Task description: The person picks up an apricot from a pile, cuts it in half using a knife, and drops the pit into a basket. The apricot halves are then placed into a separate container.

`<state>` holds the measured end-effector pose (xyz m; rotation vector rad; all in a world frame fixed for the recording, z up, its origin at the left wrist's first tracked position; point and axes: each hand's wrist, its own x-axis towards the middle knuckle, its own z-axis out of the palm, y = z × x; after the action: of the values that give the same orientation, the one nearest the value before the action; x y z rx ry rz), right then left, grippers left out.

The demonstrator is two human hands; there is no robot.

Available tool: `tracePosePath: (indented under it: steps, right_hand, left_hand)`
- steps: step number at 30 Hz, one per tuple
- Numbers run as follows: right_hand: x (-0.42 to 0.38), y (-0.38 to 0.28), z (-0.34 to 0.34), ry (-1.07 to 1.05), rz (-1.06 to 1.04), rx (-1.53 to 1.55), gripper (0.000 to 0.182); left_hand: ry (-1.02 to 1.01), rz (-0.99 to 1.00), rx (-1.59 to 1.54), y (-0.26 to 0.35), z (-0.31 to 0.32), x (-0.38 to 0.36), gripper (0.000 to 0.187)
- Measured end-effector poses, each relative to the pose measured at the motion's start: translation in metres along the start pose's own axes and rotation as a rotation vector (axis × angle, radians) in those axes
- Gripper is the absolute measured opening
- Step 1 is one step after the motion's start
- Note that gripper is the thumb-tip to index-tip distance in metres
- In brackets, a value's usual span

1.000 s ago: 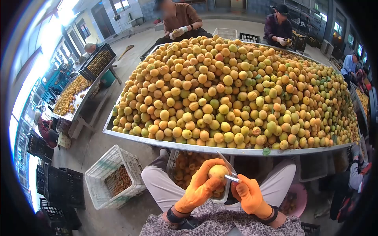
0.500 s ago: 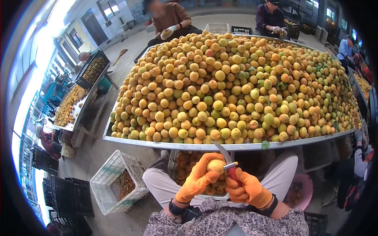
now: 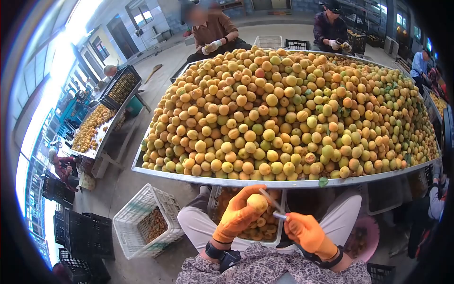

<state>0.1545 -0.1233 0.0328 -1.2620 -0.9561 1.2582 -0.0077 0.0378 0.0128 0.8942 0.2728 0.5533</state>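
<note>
In the head view my left hand (image 3: pixel 232 218), in an orange glove, is closed around a yellow apricot (image 3: pixel 257 203). My right hand (image 3: pixel 309 234), gloved the same way, grips a knife (image 3: pixel 273 200); its handle is hidden in the fingers. The blade points up and to the left, its tip just beyond the apricot's upper right side. Both hands are above my lap, over a crate (image 3: pixel 270 241) of apricot pieces between my knees. Ahead of them rises a large heap of apricots (image 3: pixel 283 123) on a metal-edged table (image 3: pixel 236 182).
A white crate (image 3: pixel 125 222) with dark pieces in it stands left of my leg, a pink basin (image 3: pixel 372 232) to the right. Black crates (image 3: pixel 85 232) are stacked at far left. Two people (image 3: pixel 215 29) sit across the table; others are at both sides.
My right hand has moved a little right and down, drawing the knife away from the apricot. Its red handle no longer shows. The view has shifted slightly.
</note>
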Motion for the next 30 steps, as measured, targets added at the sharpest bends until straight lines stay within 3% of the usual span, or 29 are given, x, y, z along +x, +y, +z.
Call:
tracePosePath:
  steps: [6, 9, 11, 14, 17, 19, 20, 23, 25, 27, 29, 30]
  right_hand:
    - [-0.004, 0.005, 0.009, -0.051, 0.089, 0.086, 0.047]
    - [-0.003, 0.008, 0.012, -0.026, 0.043, 0.059, 0.047]
    - [-0.004, 0.012, 0.017, -0.011, -0.006, 0.042, 0.051]
    - [-0.004, 0.010, 0.017, -0.005, -0.043, -0.004, 0.054]
    - [-0.005, 0.003, 0.008, -0.051, -0.009, -0.059, 0.055]
    - [-0.005, 0.005, 0.004, -0.092, 0.025, -0.083, 0.055]
    - [-0.004, 0.009, 0.003, -0.109, 0.013, -0.095, 0.055]
    - [-0.002, 0.023, 0.005, -0.108, -0.059, -0.060, 0.050]
    - [0.000, 0.033, 0.005, -0.090, -0.113, -0.013, 0.046]
    - [0.002, 0.037, 0.005, -0.044, -0.244, -0.094, 0.044]
    - [0.003, 0.020, 0.000, -0.063, -0.258, -0.135, 0.039]
    - [0.002, 0.013, -0.005, -0.111, -0.237, -0.190, 0.039]
  left_hand:
    - [-0.046, 0.065, -0.043, -0.001, 0.009, 0.001, 0.066]
    - [0.054, 0.001, -0.039, -0.002, 0.019, -0.003, 0.065]
    - [0.017, 0.040, -0.156, -0.008, 0.030, -0.005, 0.067]
    - [-0.005, 0.056, -0.042, 0.001, 0.029, -0.011, 0.064]
    - [-0.105, -0.077, 0.147, 0.026, 0.019, -0.008, 0.055]
    - [-0.392, -0.013, 0.543, 0.042, 0.012, 0.004, 0.051]
    - [-0.416, -0.053, 0.548, 0.049, 0.012, 0.008, 0.050]
    - [-0.298, -0.239, 0.116, 0.033, 0.013, 0.001, 0.056]
    - [-0.241, -0.147, 0.099, 0.020, 0.040, -0.005, 0.070]
    - [-0.178, -0.067, -0.059, 0.002, 0.050, -0.018, 0.068]
    - [-0.145, -0.041, -0.026, 0.010, 0.046, -0.020, 0.063]
    - [-0.218, -0.018, 0.132, 0.016, 0.040, -0.019, 0.058]
